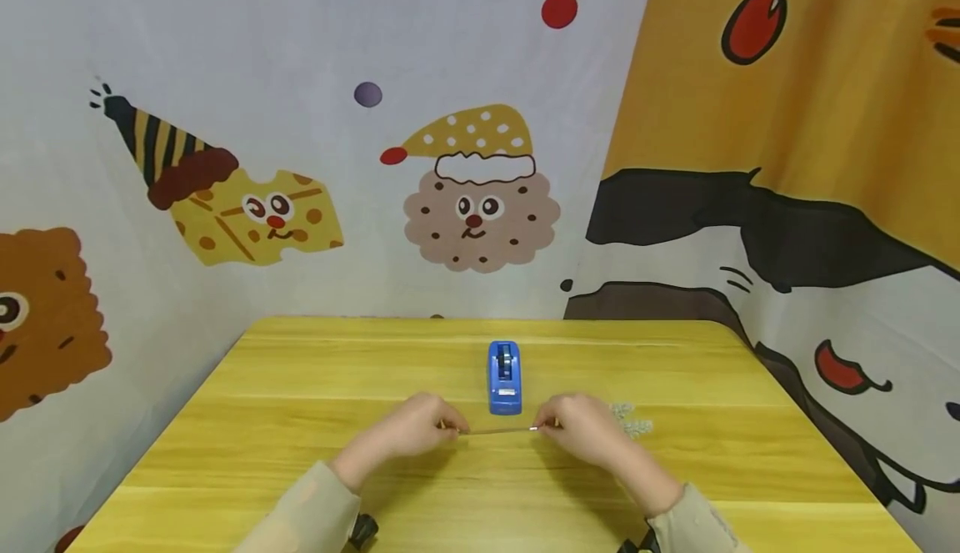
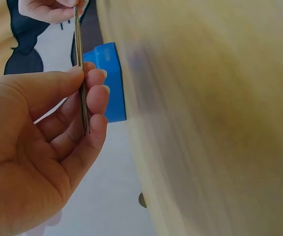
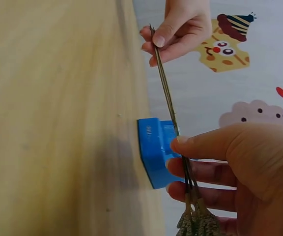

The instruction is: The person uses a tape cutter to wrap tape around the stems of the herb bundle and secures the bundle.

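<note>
A thin bundle of brown dried-flower stems (image 1: 495,431) stretches level between my two hands, low over the table. Its bare ends are pinched by the thumb and fingers of my left hand (image 1: 426,426). Nearer the flower heads, my right hand (image 1: 583,428) pinches the bundle between thumb and fingers. Pale grey-green flower heads (image 3: 195,221) stick out past the right palm. A small shiny patch (image 1: 534,428) shows on the stems right at the right fingertips. Just beyond the bundle stands a blue tape dispenser (image 1: 505,399), with a roll in its top.
The yellow wood-grain table (image 1: 300,369) spans the space before me. Behind it hangs a white and orange cartoon-printed cloth (image 1: 300,52), meeting the table's back edge. Dark straps (image 1: 363,530) sit at both wrists, below light sleeves (image 1: 307,511).
</note>
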The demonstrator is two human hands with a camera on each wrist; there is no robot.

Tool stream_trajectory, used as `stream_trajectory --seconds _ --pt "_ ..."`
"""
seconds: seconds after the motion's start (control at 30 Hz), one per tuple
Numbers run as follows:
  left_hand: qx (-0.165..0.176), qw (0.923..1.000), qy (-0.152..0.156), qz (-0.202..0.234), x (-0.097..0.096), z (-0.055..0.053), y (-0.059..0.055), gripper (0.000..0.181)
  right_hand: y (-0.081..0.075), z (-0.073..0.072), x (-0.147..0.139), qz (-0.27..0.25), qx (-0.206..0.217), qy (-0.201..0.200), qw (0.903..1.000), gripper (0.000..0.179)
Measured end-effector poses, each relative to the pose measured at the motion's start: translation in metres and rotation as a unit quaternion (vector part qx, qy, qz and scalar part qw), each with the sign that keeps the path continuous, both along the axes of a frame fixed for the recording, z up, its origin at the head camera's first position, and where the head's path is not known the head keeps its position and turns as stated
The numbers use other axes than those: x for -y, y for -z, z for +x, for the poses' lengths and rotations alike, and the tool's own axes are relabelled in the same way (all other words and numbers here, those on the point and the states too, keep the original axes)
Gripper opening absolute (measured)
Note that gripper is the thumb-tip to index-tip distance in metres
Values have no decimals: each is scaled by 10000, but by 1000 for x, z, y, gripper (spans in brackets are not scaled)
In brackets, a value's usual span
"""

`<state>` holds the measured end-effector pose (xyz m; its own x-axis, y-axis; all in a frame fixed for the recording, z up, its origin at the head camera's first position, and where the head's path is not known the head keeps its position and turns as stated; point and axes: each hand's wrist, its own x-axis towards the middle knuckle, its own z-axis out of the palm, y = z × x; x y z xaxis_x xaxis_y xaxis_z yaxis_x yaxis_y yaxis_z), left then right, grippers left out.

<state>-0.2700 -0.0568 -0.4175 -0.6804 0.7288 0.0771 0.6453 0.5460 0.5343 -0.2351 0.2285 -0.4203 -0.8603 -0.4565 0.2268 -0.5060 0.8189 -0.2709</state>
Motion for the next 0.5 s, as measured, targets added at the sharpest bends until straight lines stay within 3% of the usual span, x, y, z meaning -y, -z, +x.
stream_trajectory --seconds 0.5 --pt "-144 9994 -99 -294 -2 -4 13 11 14 -2 1 -107 183 121 9997 4"
